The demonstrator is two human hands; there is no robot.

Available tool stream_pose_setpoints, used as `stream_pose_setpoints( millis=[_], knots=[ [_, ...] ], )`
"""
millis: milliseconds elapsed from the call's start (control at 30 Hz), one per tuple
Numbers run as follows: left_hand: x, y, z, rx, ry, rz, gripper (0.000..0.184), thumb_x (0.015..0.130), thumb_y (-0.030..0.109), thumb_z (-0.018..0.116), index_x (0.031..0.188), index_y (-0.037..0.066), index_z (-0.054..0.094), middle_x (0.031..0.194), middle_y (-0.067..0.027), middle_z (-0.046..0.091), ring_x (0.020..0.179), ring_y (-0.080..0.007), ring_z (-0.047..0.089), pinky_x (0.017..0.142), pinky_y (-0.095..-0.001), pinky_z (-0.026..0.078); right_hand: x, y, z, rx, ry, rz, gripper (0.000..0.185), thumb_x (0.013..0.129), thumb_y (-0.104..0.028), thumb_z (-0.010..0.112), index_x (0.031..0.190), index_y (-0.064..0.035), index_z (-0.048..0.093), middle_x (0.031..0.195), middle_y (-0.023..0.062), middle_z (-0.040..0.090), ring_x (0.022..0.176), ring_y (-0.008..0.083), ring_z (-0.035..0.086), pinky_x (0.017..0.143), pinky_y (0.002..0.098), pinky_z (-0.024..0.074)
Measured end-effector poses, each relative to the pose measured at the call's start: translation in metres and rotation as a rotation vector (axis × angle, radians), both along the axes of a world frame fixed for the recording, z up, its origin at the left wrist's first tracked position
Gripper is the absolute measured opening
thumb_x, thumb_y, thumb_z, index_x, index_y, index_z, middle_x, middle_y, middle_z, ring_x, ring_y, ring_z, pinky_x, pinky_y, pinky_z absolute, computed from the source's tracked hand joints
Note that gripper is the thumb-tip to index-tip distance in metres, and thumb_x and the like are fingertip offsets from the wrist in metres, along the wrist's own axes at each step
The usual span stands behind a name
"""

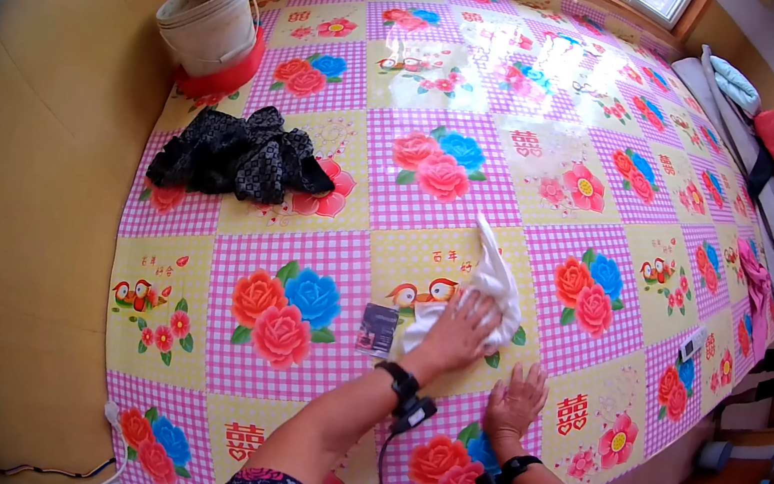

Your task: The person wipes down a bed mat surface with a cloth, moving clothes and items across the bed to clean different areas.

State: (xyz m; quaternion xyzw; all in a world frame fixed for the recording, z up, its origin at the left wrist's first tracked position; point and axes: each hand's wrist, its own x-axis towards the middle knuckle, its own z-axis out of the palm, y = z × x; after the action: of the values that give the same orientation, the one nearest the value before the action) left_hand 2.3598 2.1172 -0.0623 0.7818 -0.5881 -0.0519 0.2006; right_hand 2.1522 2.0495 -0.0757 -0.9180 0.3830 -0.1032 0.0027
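- One crumpled white cloth point(499, 282) lies on a glossy pink-and-yellow checked floral sheet point(237, 264).
- The left hand point(466, 331) rests over it, fingers spread; any grip cannot be told.
- The right hand point(515, 404) lies just beside, palm down, holding nothing.
- A small dark rectangular card point(378, 330) sits left of the cloth.
- Farther off: bundled black patterned fabric point(243, 158), then an off-white plastic bucket point(212, 34) with a round red basin point(242, 69) at its base.
- Progress: the cloth is bunched, not spread or folded; no mark shows what is done or left.

Both hands point(462, 330) point(515, 404) palm-down, left farther forward
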Motion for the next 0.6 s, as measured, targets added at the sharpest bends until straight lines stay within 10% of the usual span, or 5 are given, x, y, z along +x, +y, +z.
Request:
stream_pose_setpoints(
  millis=[367,500,600],
  knots=[
    [-0.048,0.155,0.029,-0.003,0.068,0.286,0.063,0.091,0.037,0.059,0.142,0.006,0.039,0.149,-0.0171,0.035,0.141,-0.0326,0.029,0.115,-0.0507,0.022,-0.002,0.000,-0.005,-0.037,-0.067,0.007,0.054,0.086,-0.035,0.058,0.136,-0.0146,0.048,0.148,0.0175,0.034,0.140,0.0376,0.028,0.113,0.0547,0.0208],
    [-0.030,0.243,0.032,0.097,0.184,0.839,0.063,0.091,0.033,0.058,0.143,0.002,0.038,0.147,-0.0205,0.038,0.138,-0.0358,0.034,0.114,-0.0503,0.023,-0.004,0.000,-0.003,-0.032,-0.102,0.013,0.056,0.086,-0.036,0.058,0.137,-0.0149,0.047,0.148,0.0184,0.034,0.140,0.0387,0.028,0.113,0.0554,0.0210],
    [-0.048,0.294,-0.013,0.151,-0.278,1.042,0.065,0.090,0.028,0.054,0.147,0.006,0.032,0.150,-0.0163,0.036,0.141,-0.0320,0.030,0.115,-0.0504,0.022,-0.008,0.006,-0.003,-0.030,-0.101,0.023,0.057,0.086,-0.037,0.058,0.137,-0.0151,0.046,0.148,0.0187,0.034,0.140,0.0389,0.028,0.113,0.0563,0.0203]
  ],
)
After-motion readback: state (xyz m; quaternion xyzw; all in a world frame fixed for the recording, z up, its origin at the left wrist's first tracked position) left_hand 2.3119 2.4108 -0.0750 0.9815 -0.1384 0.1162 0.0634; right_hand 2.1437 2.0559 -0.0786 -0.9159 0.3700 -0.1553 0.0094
